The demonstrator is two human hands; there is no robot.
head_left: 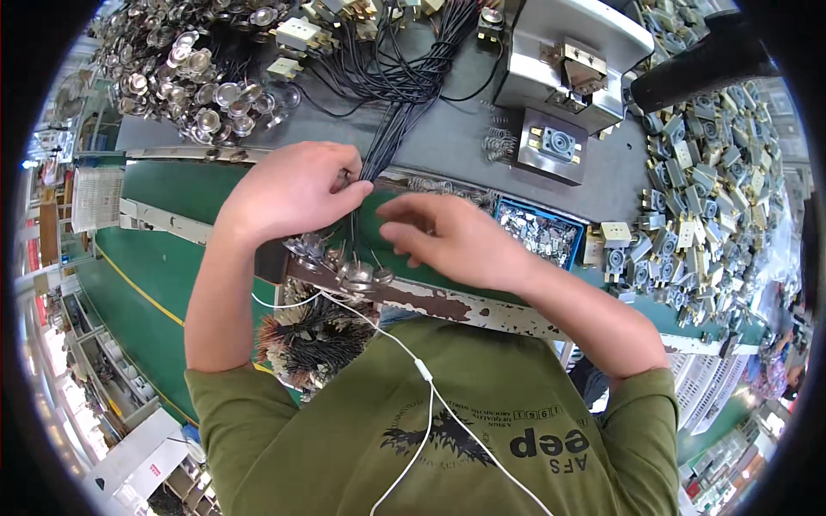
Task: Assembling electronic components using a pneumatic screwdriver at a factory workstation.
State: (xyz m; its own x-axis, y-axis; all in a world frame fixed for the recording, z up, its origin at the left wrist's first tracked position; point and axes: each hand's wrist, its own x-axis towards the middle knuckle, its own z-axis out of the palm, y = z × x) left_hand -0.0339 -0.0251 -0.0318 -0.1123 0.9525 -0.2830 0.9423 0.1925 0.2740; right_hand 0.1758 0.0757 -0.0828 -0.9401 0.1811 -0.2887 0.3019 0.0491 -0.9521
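Note:
My left hand (301, 191) is closed around a bundle of thin black wires (389, 142), thumb and fingers pinching it above the bench's near edge. At the lower end of the bundle, several round metal caps (357, 272) hang by that edge. The wires' upper end spreads into a tangle among small white blocks (298, 34) with brass terminals. My right hand (460, 239) hovers just right of the bundle, apart from it. Its fingers are curved with a gap to the thumb, and nothing shows between them.
Metal caps with wires (211, 95) lie heaped at the far left. A metal fixture (572, 64) and a steel block (551, 146) stand far right, beside loose springs (499, 142). A blue tray (578, 245) holds small metal pieces. Grey square parts (710, 172) are piled at right.

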